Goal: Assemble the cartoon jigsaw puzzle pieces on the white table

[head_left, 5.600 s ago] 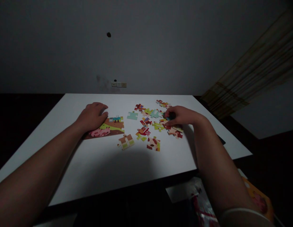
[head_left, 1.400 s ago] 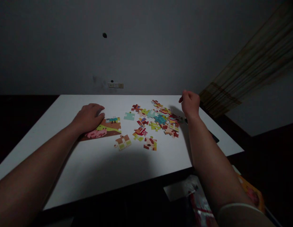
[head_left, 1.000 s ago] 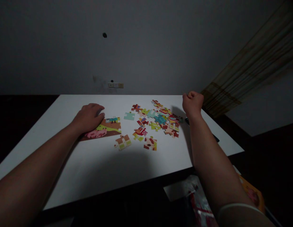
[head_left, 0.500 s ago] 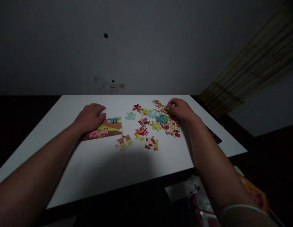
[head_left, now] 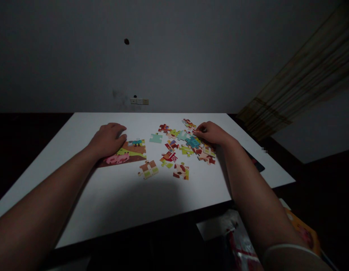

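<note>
On a white table [head_left: 129, 195] lies a joined block of puzzle pieces [head_left: 129, 152] showing a pink pig and brown ground. My left hand [head_left: 108, 139] rests on its left part, fingers curled down on it. To the right lies a loose heap of several colourful puzzle pieces [head_left: 188, 145]. My right hand [head_left: 211, 132] is down on the heap's far right side, fingertips pinched at a piece there; which one is too small to tell. Single pieces lie apart: a pale teal one [head_left: 155, 138], a brown and green one [head_left: 147, 169], a red and white one [head_left: 181, 171].
A dark flat object [head_left: 255, 163] lies at the table's right edge, behind my right forearm. Below the near edge are a plastic bag [head_left: 236, 241] and an orange box [head_left: 307, 235]. A wall socket [head_left: 139, 101] and a curtain [head_left: 298, 82] stand behind.
My right hand, raised as a fist over the table's far right a second ago, has come down left onto the heap of pieces. The left hand has stayed on the joined block.
</note>
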Action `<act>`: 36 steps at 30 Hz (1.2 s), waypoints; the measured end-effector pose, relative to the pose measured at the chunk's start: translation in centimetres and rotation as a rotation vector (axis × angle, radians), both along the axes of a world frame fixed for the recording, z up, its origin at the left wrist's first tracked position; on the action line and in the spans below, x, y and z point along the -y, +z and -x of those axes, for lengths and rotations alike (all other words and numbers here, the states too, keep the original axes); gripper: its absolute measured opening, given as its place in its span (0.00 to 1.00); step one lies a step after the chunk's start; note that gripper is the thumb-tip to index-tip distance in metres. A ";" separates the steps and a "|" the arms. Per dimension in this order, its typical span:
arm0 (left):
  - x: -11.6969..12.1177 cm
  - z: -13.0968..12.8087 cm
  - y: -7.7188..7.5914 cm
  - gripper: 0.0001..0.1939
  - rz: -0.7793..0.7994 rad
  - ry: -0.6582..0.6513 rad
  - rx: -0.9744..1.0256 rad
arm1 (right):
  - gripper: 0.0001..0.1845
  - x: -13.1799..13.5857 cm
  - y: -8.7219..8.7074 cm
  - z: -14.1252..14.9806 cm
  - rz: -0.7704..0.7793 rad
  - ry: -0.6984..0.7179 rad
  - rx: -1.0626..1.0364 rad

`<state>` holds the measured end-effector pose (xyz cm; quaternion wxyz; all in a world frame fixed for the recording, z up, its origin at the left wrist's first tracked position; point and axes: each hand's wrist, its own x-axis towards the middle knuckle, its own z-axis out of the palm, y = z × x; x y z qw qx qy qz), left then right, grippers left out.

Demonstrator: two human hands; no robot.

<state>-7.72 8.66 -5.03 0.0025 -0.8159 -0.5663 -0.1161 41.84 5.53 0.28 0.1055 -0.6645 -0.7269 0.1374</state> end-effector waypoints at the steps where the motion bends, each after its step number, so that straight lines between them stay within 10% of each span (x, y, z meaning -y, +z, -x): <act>1: 0.0 0.0 0.0 0.32 0.000 0.002 0.002 | 0.17 -0.1 -0.1 -0.1 0.002 0.006 -0.011; 8: 0.0 0.0 0.1 0.31 -0.001 -0.005 0.013 | 0.10 0.4 -0.2 -0.1 -0.024 -0.017 -0.286; 17: 0.1 -0.2 0.0 0.34 0.004 -0.005 0.002 | 0.26 1.3 0.7 2.5 -0.143 0.039 -0.933; 36: 0.1 0.0 0.1 0.33 0.009 -0.004 0.016 | 0.11 2.0 1.7 3.3 -0.063 -0.073 -0.791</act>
